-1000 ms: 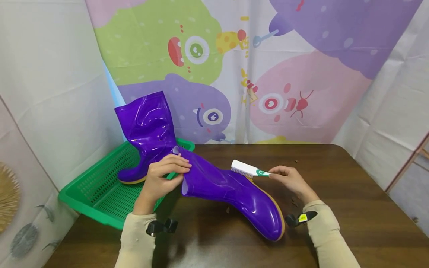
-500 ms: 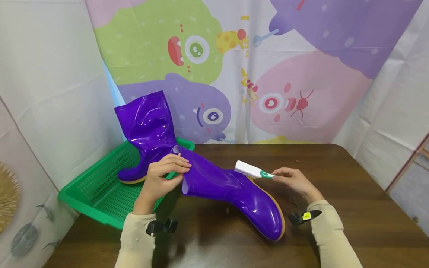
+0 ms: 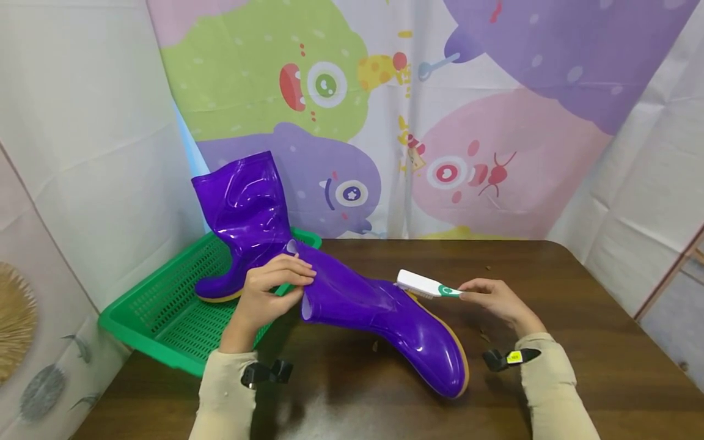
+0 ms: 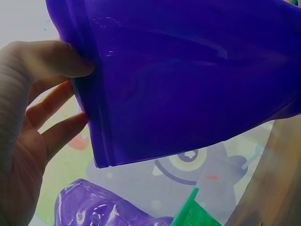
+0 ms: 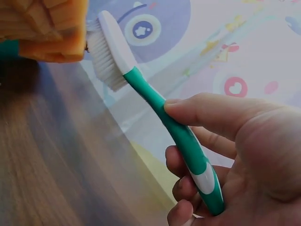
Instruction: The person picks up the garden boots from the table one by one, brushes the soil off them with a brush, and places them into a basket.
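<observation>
Item, centre frame: I pinch the lying purple boot at its cuff with my left hand. Right hand curls round the brush, bristles at the sole: scrubbing step; next stroke likely needs steady pressure. Beyond, left: second boot, green basket.

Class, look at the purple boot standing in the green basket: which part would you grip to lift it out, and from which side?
Probably grip the standing boot by the open top rim of its tall shaft, from above. The shaft stands upright, its rim clear of the green basket, while the foot sits low inside the walls and the lying boot crosses in front.
</observation>
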Action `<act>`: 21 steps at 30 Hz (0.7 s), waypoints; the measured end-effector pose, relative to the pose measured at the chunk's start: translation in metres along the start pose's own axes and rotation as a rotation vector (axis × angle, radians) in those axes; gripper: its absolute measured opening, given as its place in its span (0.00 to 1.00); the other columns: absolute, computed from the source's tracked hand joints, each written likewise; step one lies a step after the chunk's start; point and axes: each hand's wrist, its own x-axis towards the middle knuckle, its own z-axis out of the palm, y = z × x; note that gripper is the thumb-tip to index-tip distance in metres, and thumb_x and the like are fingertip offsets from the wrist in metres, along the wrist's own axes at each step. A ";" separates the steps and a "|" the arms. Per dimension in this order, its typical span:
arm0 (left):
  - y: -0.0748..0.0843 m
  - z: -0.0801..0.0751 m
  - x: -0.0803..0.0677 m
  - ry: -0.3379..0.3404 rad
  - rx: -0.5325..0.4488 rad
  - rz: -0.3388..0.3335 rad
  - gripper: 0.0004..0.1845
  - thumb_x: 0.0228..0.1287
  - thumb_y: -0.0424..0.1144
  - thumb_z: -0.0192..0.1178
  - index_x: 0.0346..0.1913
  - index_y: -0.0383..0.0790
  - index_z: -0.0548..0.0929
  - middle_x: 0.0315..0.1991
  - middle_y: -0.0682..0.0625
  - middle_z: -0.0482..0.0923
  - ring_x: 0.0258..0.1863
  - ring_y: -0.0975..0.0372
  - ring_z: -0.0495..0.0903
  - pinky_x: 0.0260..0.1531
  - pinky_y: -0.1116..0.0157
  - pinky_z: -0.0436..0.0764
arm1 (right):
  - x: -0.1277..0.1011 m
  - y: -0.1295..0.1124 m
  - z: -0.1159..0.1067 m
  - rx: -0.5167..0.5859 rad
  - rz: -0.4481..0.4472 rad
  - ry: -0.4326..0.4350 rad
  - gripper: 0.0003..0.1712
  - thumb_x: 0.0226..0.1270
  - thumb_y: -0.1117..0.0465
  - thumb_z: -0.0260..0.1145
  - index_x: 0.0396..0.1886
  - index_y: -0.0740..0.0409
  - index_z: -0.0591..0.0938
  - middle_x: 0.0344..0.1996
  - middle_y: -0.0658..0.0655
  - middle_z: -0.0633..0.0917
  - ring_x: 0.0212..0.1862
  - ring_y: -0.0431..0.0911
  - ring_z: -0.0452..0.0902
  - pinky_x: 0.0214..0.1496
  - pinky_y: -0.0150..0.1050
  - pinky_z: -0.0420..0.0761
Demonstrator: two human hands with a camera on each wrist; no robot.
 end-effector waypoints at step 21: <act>-0.001 0.001 -0.001 0.014 -0.006 0.001 0.13 0.43 0.14 0.61 0.31 0.28 0.88 0.32 0.38 0.85 0.40 0.49 0.84 0.57 0.57 0.77 | -0.007 -0.014 -0.011 0.143 -0.075 0.135 0.18 0.69 0.60 0.67 0.50 0.71 0.82 0.35 0.42 0.84 0.40 0.38 0.73 0.40 0.35 0.73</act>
